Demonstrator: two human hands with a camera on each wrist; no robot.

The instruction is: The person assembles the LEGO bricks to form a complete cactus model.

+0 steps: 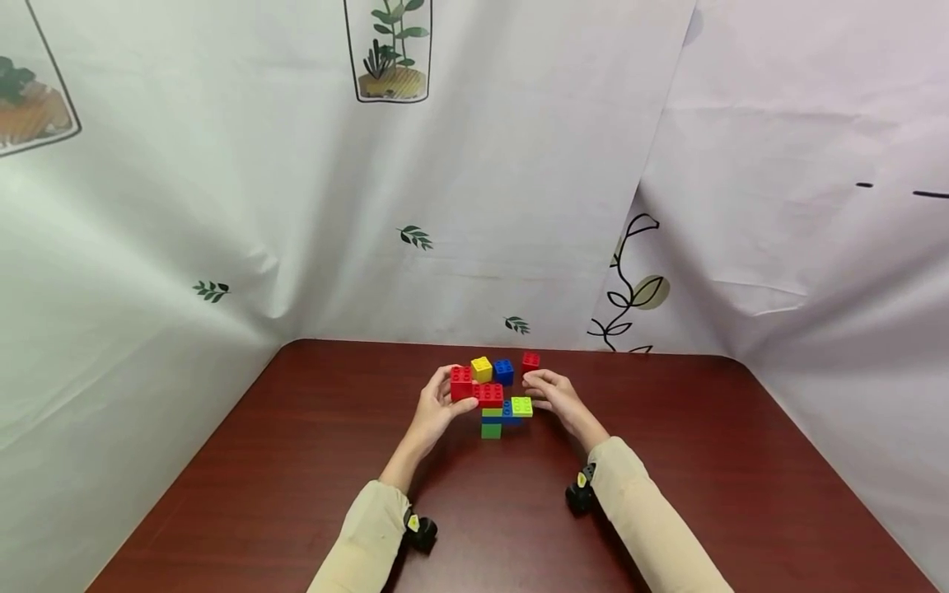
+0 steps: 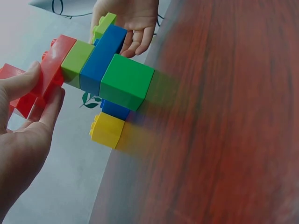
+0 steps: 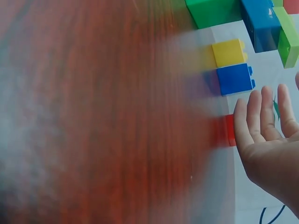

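Note:
My left hand (image 1: 432,418) pinches the red bricks (image 2: 55,65) at the top of a joined toy-brick build, its thumb on the near side and fingers below. Under the red comes a lime brick (image 2: 77,64), then a long blue brick (image 2: 103,60) and a green brick (image 2: 127,81) at the bottom. A second lime brick (image 1: 522,407) sits on the right end of the blue one. My right hand (image 1: 559,401) holds nothing; its fingers are extended and slightly bent, palm toward the build, beside that lime brick and close to a loose red brick (image 1: 530,362).
Behind the build, a yellow brick (image 1: 482,369) and a blue brick (image 1: 503,372) stand side by side on the dark red-brown table (image 1: 296,461). A white printed cloth (image 1: 504,206) hangs along the table's far edge and sides.

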